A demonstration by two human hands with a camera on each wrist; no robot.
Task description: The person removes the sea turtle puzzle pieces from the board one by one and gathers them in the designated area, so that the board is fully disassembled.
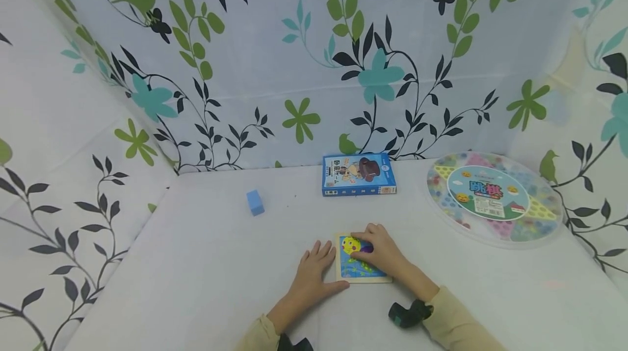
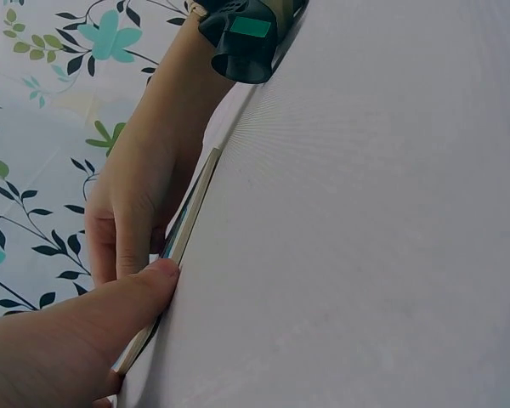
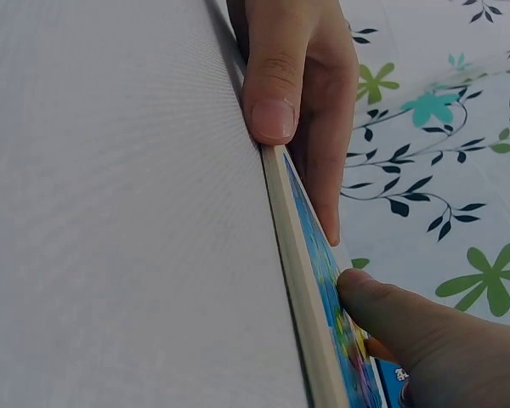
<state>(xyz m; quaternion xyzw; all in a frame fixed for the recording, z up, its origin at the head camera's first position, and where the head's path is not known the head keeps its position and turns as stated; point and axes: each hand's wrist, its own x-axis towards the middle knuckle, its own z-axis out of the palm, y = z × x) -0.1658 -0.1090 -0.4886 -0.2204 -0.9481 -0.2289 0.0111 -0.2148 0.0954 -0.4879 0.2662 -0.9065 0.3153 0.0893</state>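
A square picture puzzle [image 1: 360, 273] with a pale wooden frame lies flat on the white table, showing a yellow figure on blue. My left hand [image 1: 311, 280] rests at its left side, fingers spread and fairly straight, thumb at the near left corner; in the right wrist view that thumb touches the frame's edge [image 3: 280, 195]. From the right, my right hand [image 1: 385, 253] reaches over the puzzle, thumb and fingers bent about a purple piece [image 1: 365, 248]. The right hand [image 2: 140, 195] partly covers the picture, and whether the piece is lifted cannot be seen.
Behind the puzzle lies a blue game box [image 1: 359, 175]. A small blue block [image 1: 255, 203] is at the back left. On the right sits a round, clear-covered board game [image 1: 495, 198]. Patterned cloth [image 1: 265, 67] hangs behind and at the sides.
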